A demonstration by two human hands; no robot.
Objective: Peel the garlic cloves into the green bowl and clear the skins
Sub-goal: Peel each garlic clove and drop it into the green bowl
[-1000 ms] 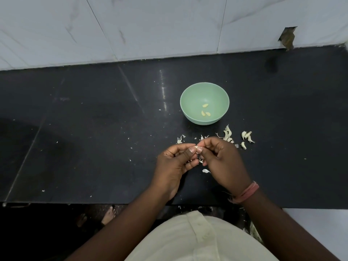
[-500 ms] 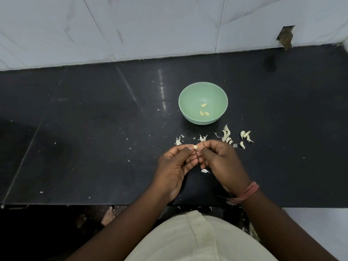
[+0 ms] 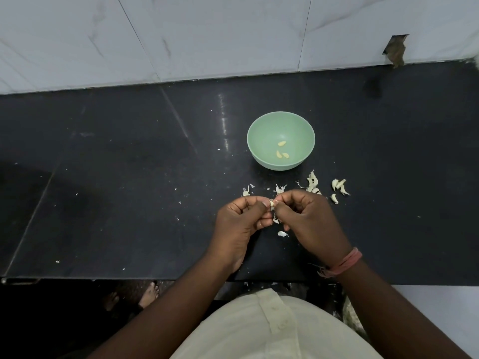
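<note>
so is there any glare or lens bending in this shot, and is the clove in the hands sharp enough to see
Head view: a streak of glare runs down the dark counter left of the bowl; the wide lens bows the counter's back edge; the clove, pinched between left hand and right hand, is small and soft, its skin hard to judge.

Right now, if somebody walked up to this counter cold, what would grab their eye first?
Probably the green bowl, pale against the black counter, with three peeled cloves in its bottom. Just nearer the person, the left hand and right hand meet, pinching one garlic clove between the fingertips. Whitish skins and a few cloves lie scattered between the bowl and the hands.
</note>
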